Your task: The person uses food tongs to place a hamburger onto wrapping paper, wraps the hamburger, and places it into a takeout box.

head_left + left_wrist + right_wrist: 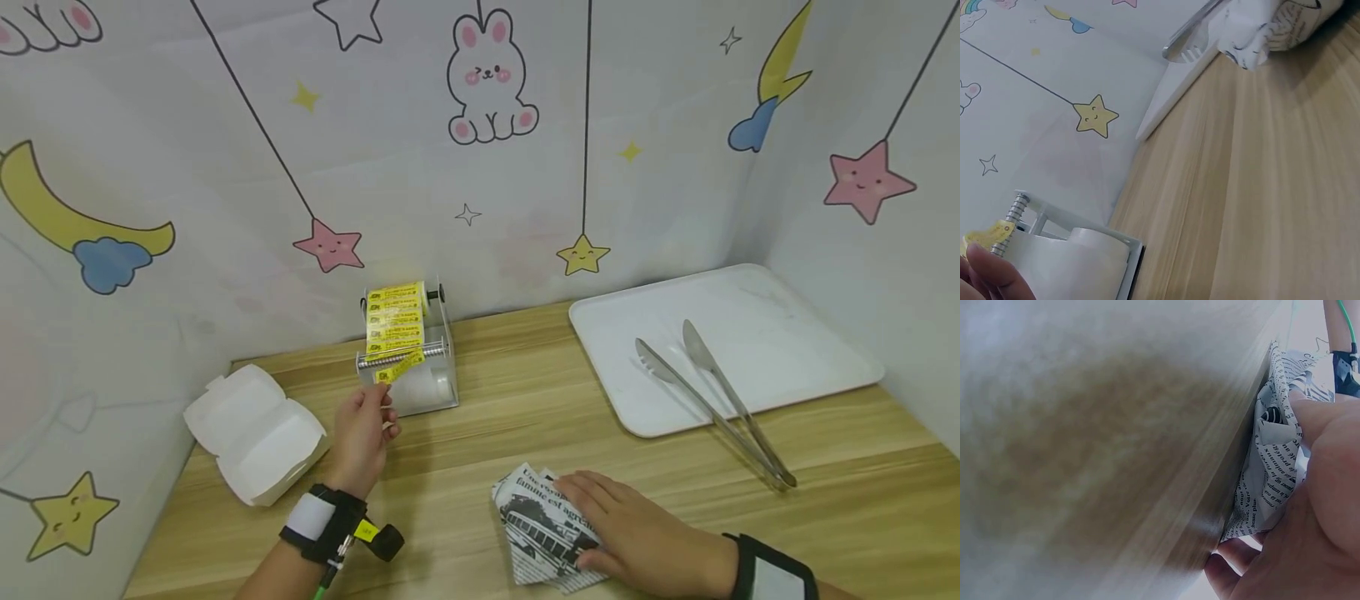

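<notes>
My left hand [363,437] pinches the free end of a yellow printed label [401,367] between thumb and fingertips. The label hangs from a roll [395,312] in a metal label dispenser [442,398]. In the left wrist view, the thumb and the yellow label [988,236] show beside the dispenser's spring bar [1016,209]. My right hand [630,521] holds a packet wrapped in newspaper-print paper [536,529] down on the table, thumb on the near side. In the right wrist view, fingers [1238,556] lie round the packet's edge [1269,481]; its contents are hidden.
An open white takeaway box [258,433] lies to the left of my left forearm. At the right, a white tray [795,333] carries the ends of metal tongs [723,408], whose joined end overhangs the wooden table [480,433]. A patterned cloth [487,192] hangs behind.
</notes>
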Demonstrator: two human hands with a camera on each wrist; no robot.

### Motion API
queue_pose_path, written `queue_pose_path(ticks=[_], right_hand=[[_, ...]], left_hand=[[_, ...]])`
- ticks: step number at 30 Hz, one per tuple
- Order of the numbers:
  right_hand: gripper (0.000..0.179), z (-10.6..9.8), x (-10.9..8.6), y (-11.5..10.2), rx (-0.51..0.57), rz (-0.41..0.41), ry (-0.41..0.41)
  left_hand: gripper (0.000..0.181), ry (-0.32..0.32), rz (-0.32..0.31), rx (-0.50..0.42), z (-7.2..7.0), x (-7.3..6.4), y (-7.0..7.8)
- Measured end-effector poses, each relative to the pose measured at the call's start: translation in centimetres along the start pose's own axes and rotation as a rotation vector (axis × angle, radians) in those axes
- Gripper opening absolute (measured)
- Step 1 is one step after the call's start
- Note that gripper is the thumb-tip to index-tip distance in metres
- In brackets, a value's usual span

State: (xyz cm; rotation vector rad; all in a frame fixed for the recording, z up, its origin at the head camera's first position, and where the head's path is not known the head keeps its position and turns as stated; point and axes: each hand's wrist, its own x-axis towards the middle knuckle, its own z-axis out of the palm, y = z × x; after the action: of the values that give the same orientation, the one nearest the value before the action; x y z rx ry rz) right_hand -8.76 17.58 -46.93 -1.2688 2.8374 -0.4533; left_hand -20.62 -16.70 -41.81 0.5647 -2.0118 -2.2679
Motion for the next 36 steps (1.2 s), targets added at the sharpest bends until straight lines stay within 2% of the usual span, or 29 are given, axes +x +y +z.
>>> queue_pose_path(ticks=[4, 5, 7, 9, 13, 15, 16, 18, 23, 25, 27, 30, 32, 33, 36], right_hand=[[0.078, 0.0, -0.1, 0.0, 0.001, 0.002, 0.006], [0.077, 0.0, -0.2, 0.0, 0.002, 0.002, 0.007], [0.077, 0.0, -0.2, 0.0, 0.003, 0.0, 0.01], [0.077, 0.0, -0.2, 0.0, 0.006, 0.0, 0.012], [0.078, 0.1, -0.3, 0.1, 0.017, 0.004, 0.014], [0.077, 0.1, -0.3, 0.0, 0.017, 0.002, 0.015], [0.078, 0.1, -0.3, 0.1, 0.016, 0.002, 0.016], [0.078, 0.1, -0.3, 0.1, 0.022, 0.001, 0.013], [0.079, -0.4, 0.1, 0.2, 0.08, 0.031, -0.033], [0.079, -0.7, 0.3, 0.2, 0.101, 0.05, -0.062], [0.079, -0.8, 0.3, 0.2, 0.111, 0.063, -0.08], [0.079, -0.9, 0.3, 0.2, 0.109, 0.063, -0.092], [0.079, -0.9, 0.3, 0.1, 0.105, 0.06, -0.09], [0.08, -0.9, 0.3, 0.0, 0.105, 0.061, -0.09], [0.081, -0.9, 0.2, -0.1, 0.108, 0.061, -0.09]], left_hand=[[0.025, -0.02, 0.075, 0.039, -0.2, -0.8, -0.4], [0.023, -0.039, 0.092, 0.033, -0.2, -1.0, -0.4], [0.018, -0.121, 0.119, 0.018, -0.4, -1.6, -0.3], [0.017, -0.263, 0.133, 0.009, -0.5, -2.3, -0.1], [0.018, -0.7, 0.183, 0.094, -0.5, -4.0, 0.1], [0.02, -0.89, 0.22, 0.153, 0.0, -5.0, -0.1], [0.021, -0.961, 0.239, 0.182, 0.3, -5.6, -0.3], [0.023, -1.049, 0.263, 0.237, 1.3, -6.6, -0.8], [0.018, -1.11, 0.279, 0.311, 3.9, -8.7, -2.2], [0.015, -1.132, 0.314, 0.341, 4.6, -9.2, -2.7], [0.012, -1.158, 0.403, 0.403, 5.1, -9.7, -3.2], [0.011, -1.135, 0.598, 0.569, 5.4, -10.5, -3.8], [0.01, -1.078, 0.719, 0.687, 5.5, -10.8, -4.1], [0.01, -1.04, 0.759, 0.741, 5.6, -11.0, -4.2], [0.012, -0.944, 0.83, 0.841, 5.7, -11.2, -4.6]])
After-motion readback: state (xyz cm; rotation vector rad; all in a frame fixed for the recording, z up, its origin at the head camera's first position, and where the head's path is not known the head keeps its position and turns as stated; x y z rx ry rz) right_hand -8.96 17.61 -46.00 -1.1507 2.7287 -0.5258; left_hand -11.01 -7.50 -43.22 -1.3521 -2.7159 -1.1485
